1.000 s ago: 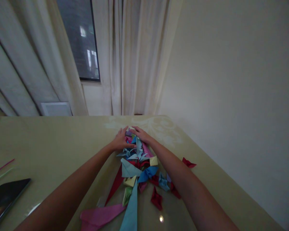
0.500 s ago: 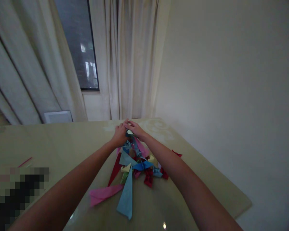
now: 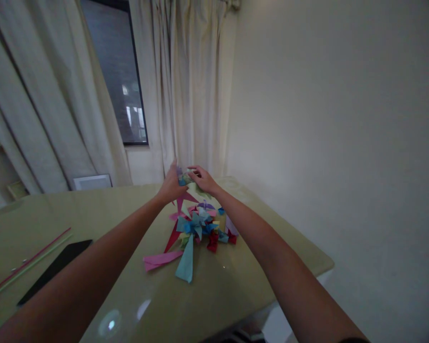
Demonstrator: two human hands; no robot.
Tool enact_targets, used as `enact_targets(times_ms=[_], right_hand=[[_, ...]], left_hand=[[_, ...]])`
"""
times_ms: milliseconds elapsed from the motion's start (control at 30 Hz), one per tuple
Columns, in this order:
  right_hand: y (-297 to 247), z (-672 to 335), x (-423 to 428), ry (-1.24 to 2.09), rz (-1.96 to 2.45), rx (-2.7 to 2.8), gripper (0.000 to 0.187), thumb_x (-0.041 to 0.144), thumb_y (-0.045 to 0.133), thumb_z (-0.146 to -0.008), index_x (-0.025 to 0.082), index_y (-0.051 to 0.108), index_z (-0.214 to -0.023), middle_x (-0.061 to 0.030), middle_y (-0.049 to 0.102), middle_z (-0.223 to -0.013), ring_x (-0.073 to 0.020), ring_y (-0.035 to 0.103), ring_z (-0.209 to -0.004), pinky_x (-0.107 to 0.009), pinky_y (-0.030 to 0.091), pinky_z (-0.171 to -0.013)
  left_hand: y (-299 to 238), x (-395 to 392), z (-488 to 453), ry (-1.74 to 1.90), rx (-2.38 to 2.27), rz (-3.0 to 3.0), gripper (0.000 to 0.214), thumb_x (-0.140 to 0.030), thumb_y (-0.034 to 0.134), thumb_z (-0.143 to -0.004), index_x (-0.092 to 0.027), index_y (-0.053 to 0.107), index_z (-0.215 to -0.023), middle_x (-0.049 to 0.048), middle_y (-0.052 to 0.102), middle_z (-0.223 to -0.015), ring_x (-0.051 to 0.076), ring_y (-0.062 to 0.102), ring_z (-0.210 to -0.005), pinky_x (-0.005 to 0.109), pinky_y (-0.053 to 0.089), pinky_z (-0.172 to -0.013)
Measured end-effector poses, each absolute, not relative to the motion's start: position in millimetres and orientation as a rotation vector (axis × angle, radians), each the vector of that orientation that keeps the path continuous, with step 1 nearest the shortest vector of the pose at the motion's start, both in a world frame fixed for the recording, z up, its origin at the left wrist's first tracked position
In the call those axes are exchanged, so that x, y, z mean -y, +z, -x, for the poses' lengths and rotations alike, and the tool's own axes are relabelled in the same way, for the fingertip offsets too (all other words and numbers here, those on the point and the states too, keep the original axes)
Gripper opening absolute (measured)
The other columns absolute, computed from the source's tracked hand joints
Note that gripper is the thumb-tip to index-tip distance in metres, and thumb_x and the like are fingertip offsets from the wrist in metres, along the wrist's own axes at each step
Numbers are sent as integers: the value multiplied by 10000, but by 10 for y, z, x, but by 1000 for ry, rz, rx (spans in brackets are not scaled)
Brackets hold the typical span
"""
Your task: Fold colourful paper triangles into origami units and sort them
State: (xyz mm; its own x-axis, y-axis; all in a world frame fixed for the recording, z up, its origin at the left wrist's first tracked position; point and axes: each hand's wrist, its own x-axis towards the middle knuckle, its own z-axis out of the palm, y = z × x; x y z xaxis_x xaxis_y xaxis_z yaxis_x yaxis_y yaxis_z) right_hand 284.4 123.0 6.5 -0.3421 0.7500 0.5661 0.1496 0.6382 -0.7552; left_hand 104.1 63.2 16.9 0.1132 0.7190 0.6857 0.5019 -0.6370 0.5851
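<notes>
A heap of folded paper pieces, some flower-shaped, lies on the table in blue, pink, red, yellow and purple; a light blue paper flower (image 3: 196, 223) sits on top. At its far side, my left hand (image 3: 172, 185) is raised, its fingers pointing up and its thumb apart. Opposite it, my right hand (image 3: 203, 181) is bent inward, thumb and fingers parted. Blurred pale green paper (image 3: 200, 191) and bits of blue and purple show between the hands, above the heap. Below my left hand, a pink paper piece (image 3: 186, 197) stands out. Whether the fingers touch the paper is unclear.
On the left of the glossy table (image 3: 103, 214) lie a pink stick (image 3: 39, 255), a green stick (image 3: 35, 263) and a dark flat object (image 3: 60, 267). Curtains (image 3: 196, 95) hang behind, and a bare wall (image 3: 307, 119) stands to the right.
My hands have risen and moved apart, and paper now shows between them. The heap's top looks rearranged, with the light blue flower in sight. My view has shifted, showing the sticks.
</notes>
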Motion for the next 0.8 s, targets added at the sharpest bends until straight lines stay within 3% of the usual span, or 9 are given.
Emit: enact_targets(times_ms=[133,267,367,533,633,800], right_hand=[[-17,-3087,-1124,778,908,1967,347,296,709,-973,220,666,-1309,-46,734,-1073,-150,688,-838,-317,577,-828],[-209,-3448,-1052,795,1004,2017,311,300,763,-925,212,724,-1220,-56,761,-1029,-165,707,-791,-324,591,-770],[-452,-3845,-1003,695,1158,1969,273,346,796,-890,187,763,-1110,-104,762,-1099,-229,717,-919,-409,569,-912],[-911,-4270,-915,624,1410,1824,330,456,749,-910,200,777,-1117,-181,715,-1287,-379,594,-1321,-561,389,-1158],[-1102,-4068,-892,710,1421,1810,426,539,663,-960,196,761,-1192,-165,702,-1351,-368,558,-1376,-539,353,-1198],[-1250,-3254,-849,899,1199,1877,446,607,572,-999,256,767,-1193,-56,742,-1290,-273,637,-1266,-429,441,-1145]], left_hand=[[34,-436,-961,1347,-1324,-2056,1279,-292,843,-662,-212,62,-1672,156,652,-1266,279,712,-1051,506,591,-941],[-157,-291,-781,1099,-1367,-1903,1269,-440,861,-678,-220,93,-1664,212,634,-1351,306,718,-1094,459,614,-865],[-340,-151,-572,1024,-1426,-1845,1229,-609,804,-704,-163,160,-1651,251,640,-1380,341,710,-1149,476,610,-900],[-826,211,-415,987,-1806,-1918,1133,-805,689,-683,-97,456,-1535,282,578,-1494,457,555,-1395,585,463,-1127],[-1166,355,-592,949,-1820,-1950,1119,-791,686,-700,-110,438,-1552,252,538,-1553,444,496,-1455,568,397,-1189],[-1482,267,-1111,1032,-1662,-2060,1118,-695,787,-675,-158,397,-1575,225,418,-1646,446,359,-1544,586,333,-1230]])
